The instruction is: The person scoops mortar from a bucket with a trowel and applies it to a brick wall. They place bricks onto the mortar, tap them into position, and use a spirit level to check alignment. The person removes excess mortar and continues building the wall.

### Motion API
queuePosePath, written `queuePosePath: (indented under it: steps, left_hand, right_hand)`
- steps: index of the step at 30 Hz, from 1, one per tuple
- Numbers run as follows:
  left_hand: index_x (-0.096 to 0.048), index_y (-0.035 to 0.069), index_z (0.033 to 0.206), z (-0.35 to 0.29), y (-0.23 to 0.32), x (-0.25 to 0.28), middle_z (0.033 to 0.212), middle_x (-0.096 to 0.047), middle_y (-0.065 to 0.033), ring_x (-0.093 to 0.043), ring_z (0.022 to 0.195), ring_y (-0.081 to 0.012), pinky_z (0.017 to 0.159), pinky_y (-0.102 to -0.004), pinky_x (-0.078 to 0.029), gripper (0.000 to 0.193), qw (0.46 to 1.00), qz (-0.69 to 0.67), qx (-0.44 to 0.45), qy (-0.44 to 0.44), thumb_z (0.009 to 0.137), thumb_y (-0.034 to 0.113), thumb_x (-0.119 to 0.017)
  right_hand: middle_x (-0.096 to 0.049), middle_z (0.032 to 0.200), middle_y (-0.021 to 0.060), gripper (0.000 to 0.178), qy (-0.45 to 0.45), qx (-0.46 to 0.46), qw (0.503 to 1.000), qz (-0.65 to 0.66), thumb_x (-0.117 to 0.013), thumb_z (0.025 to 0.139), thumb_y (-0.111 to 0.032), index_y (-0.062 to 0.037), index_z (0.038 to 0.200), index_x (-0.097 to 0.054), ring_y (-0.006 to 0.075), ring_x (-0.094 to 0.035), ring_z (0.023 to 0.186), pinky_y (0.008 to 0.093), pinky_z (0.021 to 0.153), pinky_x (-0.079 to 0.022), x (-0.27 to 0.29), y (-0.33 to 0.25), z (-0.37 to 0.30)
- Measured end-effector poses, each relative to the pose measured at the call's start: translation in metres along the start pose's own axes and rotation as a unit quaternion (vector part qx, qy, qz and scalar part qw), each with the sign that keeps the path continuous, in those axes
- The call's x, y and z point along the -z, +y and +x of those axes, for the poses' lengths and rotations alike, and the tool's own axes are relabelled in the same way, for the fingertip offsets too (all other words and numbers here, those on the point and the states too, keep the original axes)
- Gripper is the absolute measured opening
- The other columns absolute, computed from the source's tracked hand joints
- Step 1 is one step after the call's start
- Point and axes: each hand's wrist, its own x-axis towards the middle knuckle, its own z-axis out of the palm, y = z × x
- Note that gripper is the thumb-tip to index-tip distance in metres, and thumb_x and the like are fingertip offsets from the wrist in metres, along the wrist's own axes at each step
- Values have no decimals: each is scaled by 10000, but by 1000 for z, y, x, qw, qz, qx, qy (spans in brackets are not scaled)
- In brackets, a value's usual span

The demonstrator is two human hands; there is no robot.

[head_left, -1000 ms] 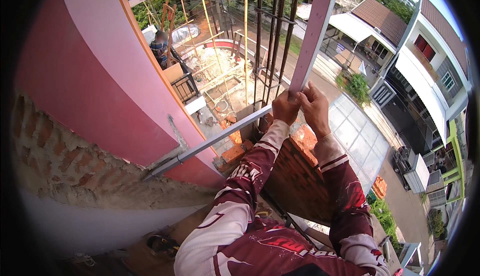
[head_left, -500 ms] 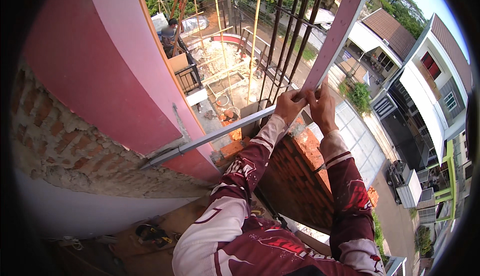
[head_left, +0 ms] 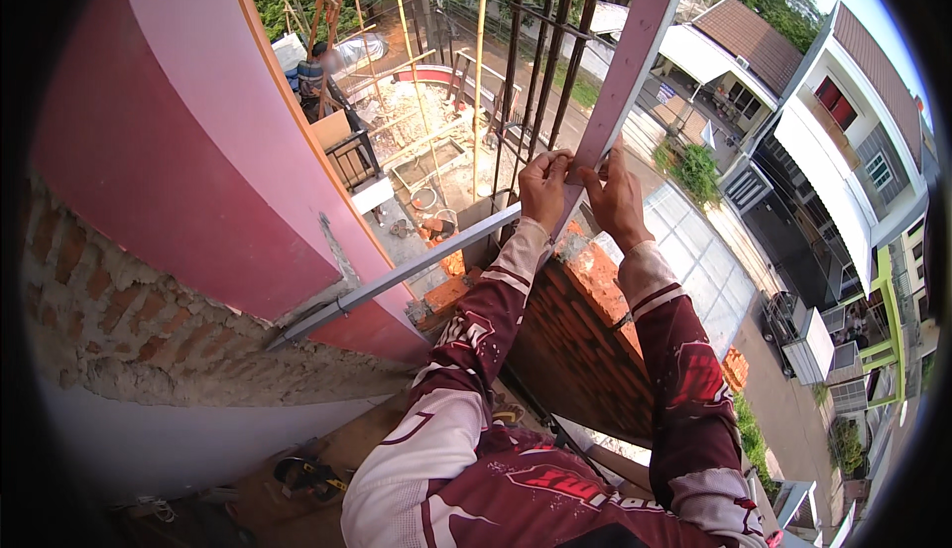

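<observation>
A long, straight pinkish-grey bar with small dark dots along its face rises at a slant from between my hands. My right hand is closed on its right edge, with the thumb on the near face and the other fingers partly hidden. Against the left edge, my left hand has its fingers pinched together; whatever they hold is too small to make out. Left of my left wrist, a grey metal bar runs down to the broken wall edge. Under my wrists stands a brick wall.
A pink curved wall with exposed brickwork fills the left. Upright rusty rebar stands beyond my hands. Far below are bamboo poles, rubble and a person. Houses and a street lie right; tools lie lower left.
My hands, close together before, are now slightly apart on either side of the pinkish bar. The view has shifted a little, moving the scene leftward. The person below has bent lower.
</observation>
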Motion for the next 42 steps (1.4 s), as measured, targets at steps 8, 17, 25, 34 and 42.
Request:
queuePosePath:
  steps: [8,17,25,34,42]
  left_hand:
    - [-595,-66,1184,-19,0,-13,1087,-687,-151,-685,982,-209,858,-310,-548,266,990,69,-115,40,927,-10,-560]
    - [-540,-50,1219,-18,3,-11,1070,-698,-167,-690,982,-235,871,-369,-550,276,992,85,-91,37,954,28,-524]
    - [-669,34,1100,31,-13,28,1021,-702,-68,-667,938,-175,812,-338,-545,195,934,-240,192,-182,963,159,-609]
    - [-621,-4,1211,33,-18,33,1091,-690,-70,-658,985,-153,893,-295,-523,267,886,-307,225,-264,993,132,-548]
    - [-636,-39,1181,36,-17,33,1077,-697,-105,-676,956,-174,869,-285,-544,257,895,-293,213,-261,959,82,-593]
  right_hand:
    - [-674,1010,275,836,19,1,1000,5,-642,882,-163,-18,1526,-130,439,-667,909,457,752,-524,-3,2,0]
    - [-678,1008,262,784,18,-13,1000,-1,-625,879,-148,-6,1508,-179,426,-670,911,454,757,-526,1,-4,-1]
    - [-673,1019,267,752,6,-17,1000,-20,-606,890,-176,3,1494,-195,447,-660,922,469,769,-525,2,-8,0]
    - [-670,1000,264,740,3,-16,1000,-5,-596,902,-198,17,1489,-200,447,-653,902,468,755,-511,2,-4,0]
    - [-674,1004,258,731,13,-4,1000,-18,-604,900,-182,-6,1489,-208,450,-653,908,473,766,-514,4,-7,-1]
